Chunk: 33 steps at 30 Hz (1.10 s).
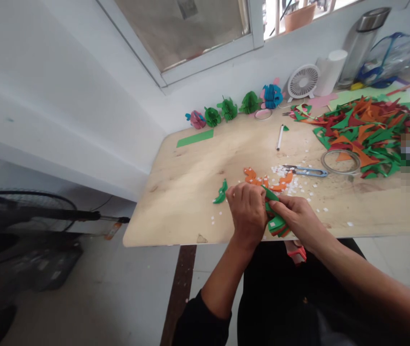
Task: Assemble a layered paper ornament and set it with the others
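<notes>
Both my hands are closed on a stack of green and orange paper cut-outs [277, 225] above the table's front edge. My left hand [248, 209] wraps round its upper left end. With thumb and fingers, my right hand [296, 216] pinches the stack from the right. A small white square shows on the stack's lower end. Left of my hands lies a curved green cut-out [221, 192] with white squares on it. Just beyond my hands are several orange cut-outs [283, 181], also dotted with white squares. Thread snips [309, 171] with blue handles lie behind, among scattered white squares.
A heap of green, orange and red paper scraps [366, 127] covers the right side, with a tape roll [341, 162] before it. A marker [280, 137] and green strip [195, 138] lie further back. Paper fish [272, 96], a small fan [303, 81] and a bottle [361, 45] stand along the wall.
</notes>
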### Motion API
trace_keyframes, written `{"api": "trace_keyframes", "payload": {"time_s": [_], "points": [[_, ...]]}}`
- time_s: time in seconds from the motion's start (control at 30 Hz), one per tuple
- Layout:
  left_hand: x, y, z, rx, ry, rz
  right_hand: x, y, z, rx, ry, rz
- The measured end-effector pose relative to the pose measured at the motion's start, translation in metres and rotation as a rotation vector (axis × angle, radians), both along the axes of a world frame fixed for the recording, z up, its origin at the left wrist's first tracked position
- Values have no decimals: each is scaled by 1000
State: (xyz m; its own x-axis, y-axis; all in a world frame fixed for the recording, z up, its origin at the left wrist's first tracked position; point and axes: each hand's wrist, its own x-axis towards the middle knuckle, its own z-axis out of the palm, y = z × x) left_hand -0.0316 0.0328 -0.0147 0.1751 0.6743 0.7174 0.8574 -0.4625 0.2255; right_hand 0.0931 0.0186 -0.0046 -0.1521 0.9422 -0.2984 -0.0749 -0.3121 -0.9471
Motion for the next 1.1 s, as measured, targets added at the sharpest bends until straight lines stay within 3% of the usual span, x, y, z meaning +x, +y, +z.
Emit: {"api": "trace_keyframes", "payload": {"time_s": [0.2, 0.37, 0.57, 0.73, 0.83, 0.93, 1.1], "points": [[-8, 1, 2, 12, -95, 108, -1, -5, 0, -161, 59, -45], [-9, -12, 8, -175, -316, -42, 1, -4, 1, -125, 64, -91], [-1, -15, 0, -772, -1115, -187, 2, -5, 1, -103, 145, -50], [1, -16, -1, -992, -1592, -371, 2, -11, 6, -120, 290, -7], [-5, -15, 0, -1193, -1674, -573, 5, -15, 9, -226, 422, 6], [-8, -15, 1, -1288, -1658, -712, 8, -18, 8, -357, 508, 0], [-8, -16, 5, -1245, -1634, -683, 11, -19, 3, -470, 532, 42]]}}
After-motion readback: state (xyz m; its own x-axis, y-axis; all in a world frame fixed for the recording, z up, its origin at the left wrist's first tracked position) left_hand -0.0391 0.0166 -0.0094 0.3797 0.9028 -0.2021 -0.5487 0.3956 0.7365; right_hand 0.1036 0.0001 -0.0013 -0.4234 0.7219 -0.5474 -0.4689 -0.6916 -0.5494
